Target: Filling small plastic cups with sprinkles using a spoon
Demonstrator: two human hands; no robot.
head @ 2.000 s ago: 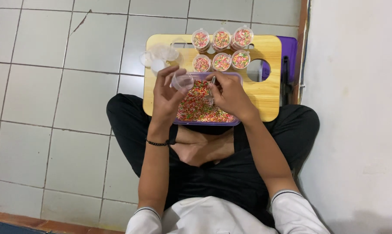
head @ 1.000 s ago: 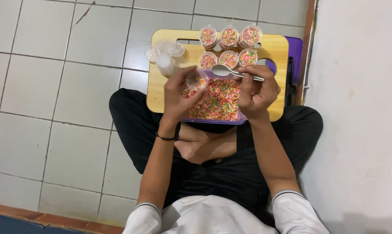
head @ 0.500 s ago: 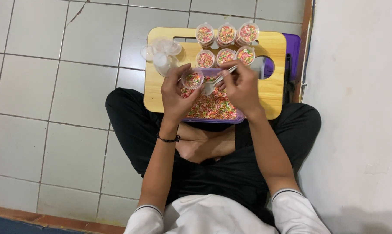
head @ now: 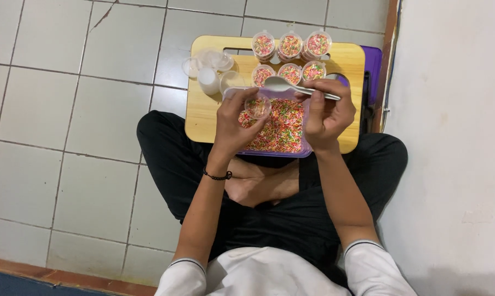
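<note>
Sprinkles fill the purple tub (head: pixel 299 149) on the wooden lap table (head: pixel 203 112). Above the tub, the left hand (head: pixel 233 123) clamps a small clear cup (head: pixel 256 106); the right hand (head: pixel 327 112) pinches a metal spoon (head: pixel 294 87) over it. Six filled cups (head: pixel 290 45) stand beyond the tub.

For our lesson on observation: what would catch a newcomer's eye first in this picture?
The tub of bright sprinkles, on the wooden board at the person's crossed legs. Over it, the left hand holds a small cup and the right hand a spoon. Six filled cups stand in two rows at the board's far edge, with empty ones to their left.
</note>
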